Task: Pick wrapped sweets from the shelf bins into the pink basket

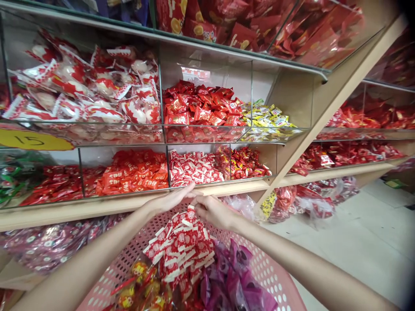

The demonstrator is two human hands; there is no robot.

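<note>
My left hand (173, 198) reaches to the front edge of the lower shelf, its fingers stretched out and held together. Beside it, my right hand (214, 211) has its fingers curled in, close to the left fingertips; what they hold, if anything, is hidden. Right under both hands, a heap of red-and-white candy packets (183, 246) lies in a pink perforated basket (266, 272). Purple-wrapped sweets (231, 276) fill the basket's right side, and gold-and-red wrapped sweets (142, 289) its left. Similar small red-and-white packets (194, 168) lie in the shelf compartment just beyond my hands.
Clear dividers split the shelves into compartments of red-wrapped candies (204, 106), yellow packets (269, 116) and larger red-and-white packs (81, 88). A yellow price tag (32, 139) hangs at left. A wooden post (327, 108) slants at right. Plastic bags (311, 201) sit on the floor.
</note>
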